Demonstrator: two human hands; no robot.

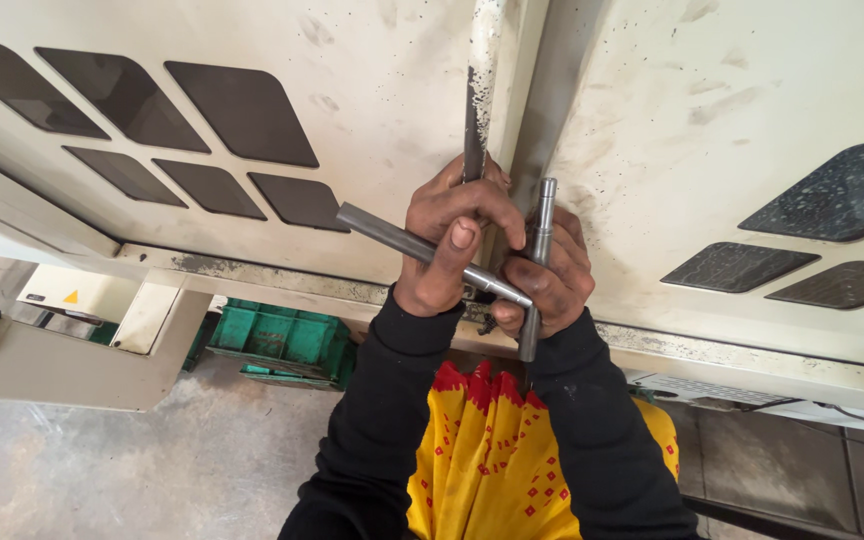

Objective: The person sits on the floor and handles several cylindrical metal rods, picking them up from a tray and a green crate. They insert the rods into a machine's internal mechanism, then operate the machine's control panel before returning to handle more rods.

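Left panel (372,110): cream sheet-metal door, smudged, with dark lozenge-shaped windows; lower edge resting along a grimy sill.
Floor, lower left: grey concrete (152,470); green plastic crate (282,340) under the sill, beside a cream cabinet corner.
Left hand (449,250): clenched around the slanted grey metal rod (392,238), thumb pressed on top; fingertips also touching the vertical bar above.
Vertical bar (476,100): worn, paint-chipped strip running up the seam between the two panels, from the hands to the top edge of view.
Slanted rod: projecting up-left from the left hand, lower end passing to the right hand, meeting the upright rod there.
Right hand (549,275): closed around the upright grey rod (544,215), whose top end stands clear above the knuckles and lower end shows below the palm.
Sleeves and garment: black sleeves (592,440); yellow cloth with red pattern (492,460) between the forearms.
Right panel (732,120): matching cream door, dirtier near the seam, dark windows at the right edge.
Step in hand (judged): two crossed rods gripped together at the door seam, apparently as a cross-handled key being seated or turned on a fastening hidden behind the hands.
Next move (judged): steady two-handed torque with the rods kept square to the seam; grip firm, since smooth metal could slip.
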